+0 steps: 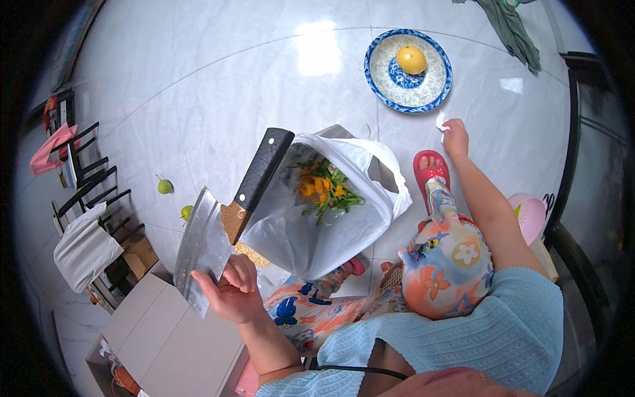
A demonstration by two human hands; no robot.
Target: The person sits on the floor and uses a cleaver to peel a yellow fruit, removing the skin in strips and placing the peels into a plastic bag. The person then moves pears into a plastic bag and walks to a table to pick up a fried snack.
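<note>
My left hand (233, 293) grips a cleaver by its wide steel blade (201, 253), thumb lying along the metal. The cleaver's black handle (263, 164) points up and away, tilted over the left side of an open white plastic bag (317, 253). Green and orange peelings (325, 188) lie inside that bag. On the right, my right hand (455, 138) pinches a crumpled white tissue (440, 122) near the floor. Just beyond it a blue-and-white patterned plate (382, 82) holds one round yellow fruit (411, 60).
Two green fruits, one (164, 186) farther left, lie on the tiled floor. A grey cabinet (183, 342) stands at lower left, near a black rack (89, 183) with cloths. A pink basket (528, 213) sits by my right arm. Green cloth (511, 34) lies at upper right.
</note>
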